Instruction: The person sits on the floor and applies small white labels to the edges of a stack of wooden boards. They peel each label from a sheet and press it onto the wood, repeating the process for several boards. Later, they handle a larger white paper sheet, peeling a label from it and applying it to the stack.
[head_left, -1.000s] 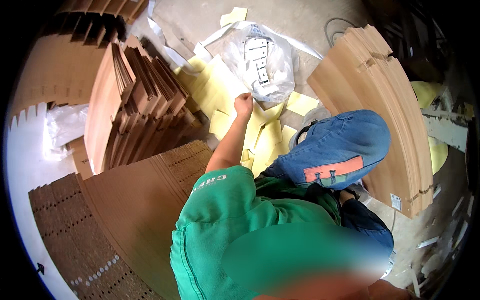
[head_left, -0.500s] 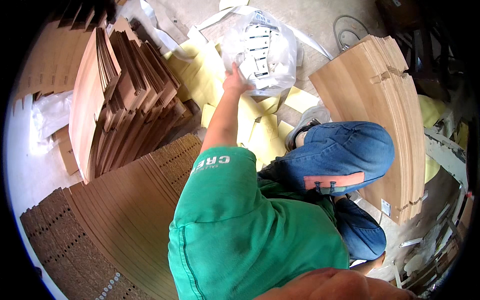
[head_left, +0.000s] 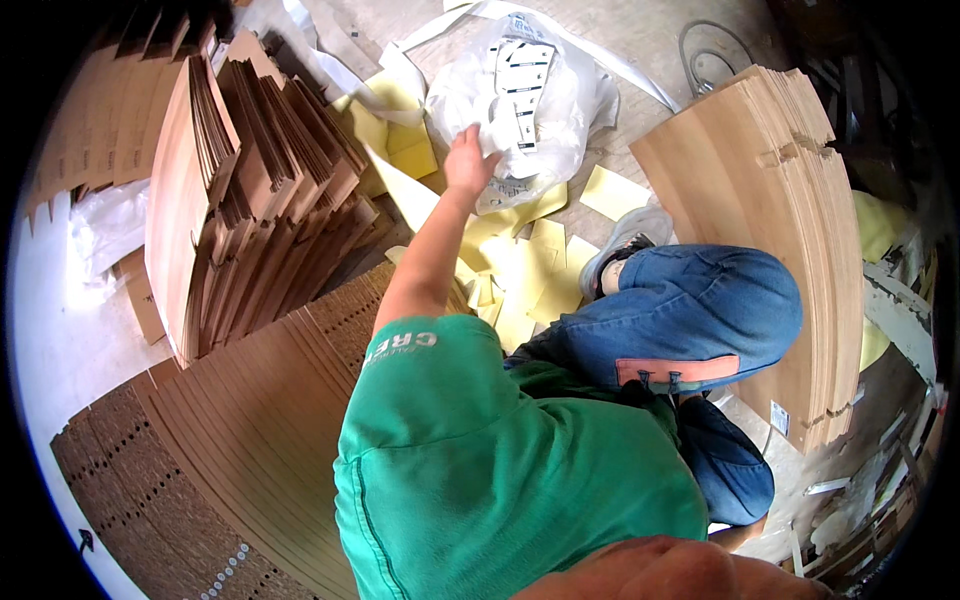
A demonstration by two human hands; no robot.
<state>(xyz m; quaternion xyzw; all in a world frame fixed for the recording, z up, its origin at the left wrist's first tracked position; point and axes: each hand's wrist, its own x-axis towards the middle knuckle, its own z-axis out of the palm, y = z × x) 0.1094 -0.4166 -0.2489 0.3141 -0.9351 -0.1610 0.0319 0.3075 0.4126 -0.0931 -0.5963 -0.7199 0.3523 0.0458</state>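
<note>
Currently nearest the fingers: a crumpled, translucent white plastic bag (head_left: 570,130), lying on the grey concrete floor (head_left: 645,35) in front of you, between the two stacks of boards; neither an edge nor a corner of the floor shows close to it.
Left hand: yours (head_left: 470,165) is stretched out over the bag's near left side, fingers apart and pointing away from you, thumb out toward the right; they are closed on nothing that shows. Whether the fingertips touch the plastic or hang just above it, you cannot tell from here.
Bag from fingers: most of it lies ahead and to their right.
Long axis: the bag is too rounded to give one, but the white label strip with black bars (head_left: 525,90) within its outline runs roughly away from you, right of your fingers.
Right hand: much the farther; a patch of bare skin (head_left: 740,535) low on the right may belong to it, its fingers unreadable.
Underfoot: loose pale-yellow sheets (head_left: 545,270) lie between the bag and you, beside your grey shoe (head_left: 645,225).
Stacks: leaning reddish-brown boards (head_left: 270,230) left, light wood-coloured boards (head_left: 740,200) right.
</note>
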